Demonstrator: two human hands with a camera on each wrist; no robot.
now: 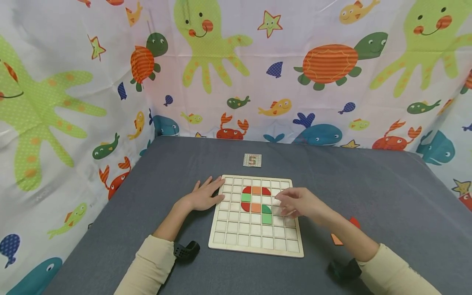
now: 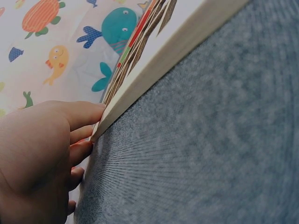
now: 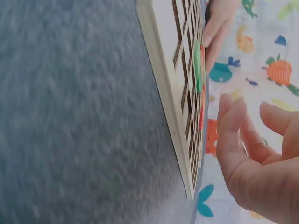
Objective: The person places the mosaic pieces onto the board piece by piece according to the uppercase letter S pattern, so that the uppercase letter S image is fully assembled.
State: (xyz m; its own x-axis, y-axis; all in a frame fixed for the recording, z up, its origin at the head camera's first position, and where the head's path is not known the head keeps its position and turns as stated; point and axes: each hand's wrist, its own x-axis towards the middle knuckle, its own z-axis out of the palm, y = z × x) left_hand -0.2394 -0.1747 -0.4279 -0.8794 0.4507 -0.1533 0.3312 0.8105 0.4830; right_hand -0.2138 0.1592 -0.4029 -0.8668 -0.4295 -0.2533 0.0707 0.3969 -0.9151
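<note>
A square wooden grid board (image 1: pixel 254 250) lies on the grey cloth. Coloured tiles fill several cells: a top row of red, orange (image 1: pixel 256 190) and red, then a green square (image 1: pixel 246 197) at left, red and orange (image 1: pixel 256 208) below, and a green quarter-round (image 1: pixel 266 209) above another green square (image 1: pixel 267 219). My left hand (image 1: pixel 203 196) rests at the board's upper left edge, fingers extended, fingertips against the rim (image 2: pixel 140 88). Over the board's right side hovers my right hand (image 1: pixel 300 203). Its fingers (image 3: pixel 232 116) bend loosely, thumb apart, nothing between them.
Beyond the board lies a small card (image 1: pixel 252 160) with an S-shaped tile pattern. An orange piece (image 1: pixel 337 240) and a red piece (image 1: pixel 355 222) lie on the cloth by my right forearm, partly hidden. Sea-animal curtains (image 1: pixel 228 53) hang behind and at the sides.
</note>
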